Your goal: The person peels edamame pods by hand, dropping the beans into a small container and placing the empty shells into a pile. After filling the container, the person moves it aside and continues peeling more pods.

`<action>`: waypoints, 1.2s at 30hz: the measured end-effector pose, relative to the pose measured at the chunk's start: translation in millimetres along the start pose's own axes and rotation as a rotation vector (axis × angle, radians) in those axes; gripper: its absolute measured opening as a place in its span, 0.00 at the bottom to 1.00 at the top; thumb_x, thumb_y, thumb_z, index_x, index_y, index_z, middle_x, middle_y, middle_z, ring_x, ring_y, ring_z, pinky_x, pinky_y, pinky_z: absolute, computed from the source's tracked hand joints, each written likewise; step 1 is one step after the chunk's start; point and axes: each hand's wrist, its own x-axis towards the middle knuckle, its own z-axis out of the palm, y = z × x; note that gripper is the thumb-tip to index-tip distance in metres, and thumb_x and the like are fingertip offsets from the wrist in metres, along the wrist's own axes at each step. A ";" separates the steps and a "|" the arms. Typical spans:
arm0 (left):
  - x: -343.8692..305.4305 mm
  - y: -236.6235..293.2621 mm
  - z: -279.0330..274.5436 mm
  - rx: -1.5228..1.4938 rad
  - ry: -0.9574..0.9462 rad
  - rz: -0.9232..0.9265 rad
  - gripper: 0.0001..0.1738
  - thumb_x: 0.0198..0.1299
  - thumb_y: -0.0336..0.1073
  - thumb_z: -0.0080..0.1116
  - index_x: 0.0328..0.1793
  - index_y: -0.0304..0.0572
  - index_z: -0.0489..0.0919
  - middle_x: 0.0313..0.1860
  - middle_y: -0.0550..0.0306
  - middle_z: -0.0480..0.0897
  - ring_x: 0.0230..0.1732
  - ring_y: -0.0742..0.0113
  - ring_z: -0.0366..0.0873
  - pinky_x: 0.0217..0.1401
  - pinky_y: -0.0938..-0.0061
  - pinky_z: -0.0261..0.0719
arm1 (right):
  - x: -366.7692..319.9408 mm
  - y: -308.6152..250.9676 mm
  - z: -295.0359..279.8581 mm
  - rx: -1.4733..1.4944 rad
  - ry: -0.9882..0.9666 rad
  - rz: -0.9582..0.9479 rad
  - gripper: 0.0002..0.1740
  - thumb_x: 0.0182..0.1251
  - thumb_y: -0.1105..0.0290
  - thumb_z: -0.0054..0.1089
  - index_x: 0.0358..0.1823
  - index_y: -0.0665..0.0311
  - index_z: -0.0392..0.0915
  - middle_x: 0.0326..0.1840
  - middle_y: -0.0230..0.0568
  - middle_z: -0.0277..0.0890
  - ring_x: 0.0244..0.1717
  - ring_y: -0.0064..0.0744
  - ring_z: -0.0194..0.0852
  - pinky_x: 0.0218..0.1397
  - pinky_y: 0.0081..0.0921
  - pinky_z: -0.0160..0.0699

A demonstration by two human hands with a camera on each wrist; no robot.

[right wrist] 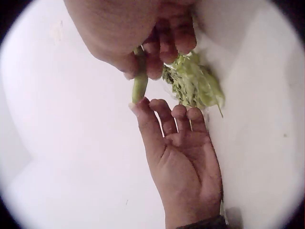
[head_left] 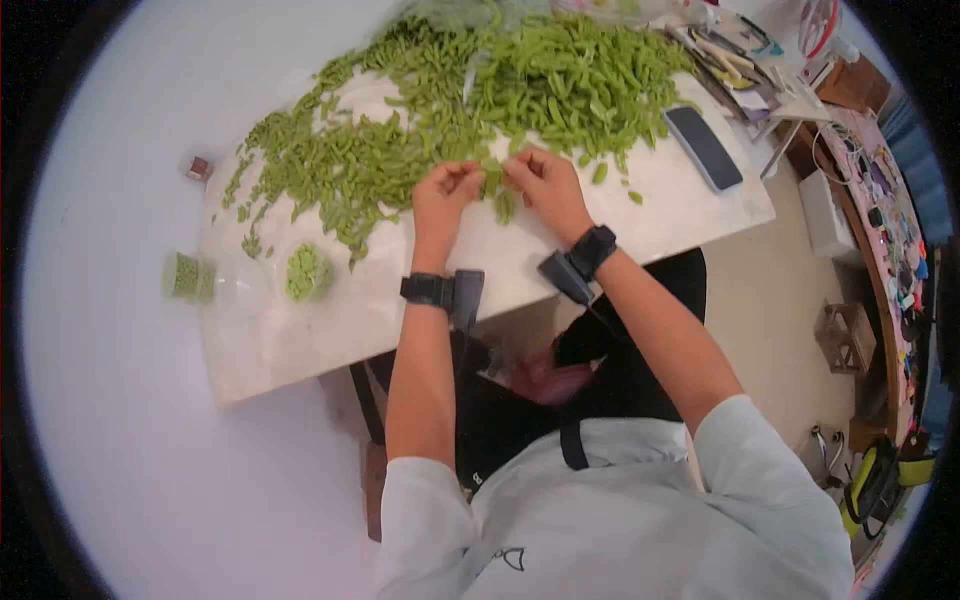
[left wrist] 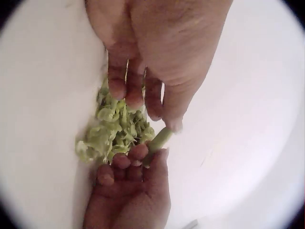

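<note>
Both hands work on one green pea pod (right wrist: 139,86) above the white table (head_left: 350,325). My right hand (head_left: 552,192) pinches one end between thumb and forefinger, its other fingers loosely bent. At the other end, the thumb and forefinger tips of my left hand (head_left: 438,210) pinch the pod's tip, as the left wrist view shows. Below the hands lies a pile of pale, opened pods (left wrist: 112,129). Beyond them in the head view, a large heap of whole pods (head_left: 575,85) spreads on the right and smaller green pieces (head_left: 370,160) on the left.
A clear cup of light green peas (head_left: 307,272) stands on the left of the table. Farther left is a blurred clear container (head_left: 187,276) with green contents. A phone (head_left: 703,148) lies by the right edge, and tools and papers (head_left: 735,65) fill the back right.
</note>
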 end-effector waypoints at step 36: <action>77.0 15.5 12.1 -0.463 0.112 0.137 0.05 0.63 0.32 0.57 0.41 0.38 0.76 0.32 0.62 0.78 0.31 0.77 0.75 0.33 0.80 0.75 | 84.1 -23.3 11.0 0.082 -0.242 -0.165 0.10 0.63 0.70 0.61 0.42 0.69 0.78 0.32 0.34 0.79 0.28 0.18 0.75 0.26 0.17 0.74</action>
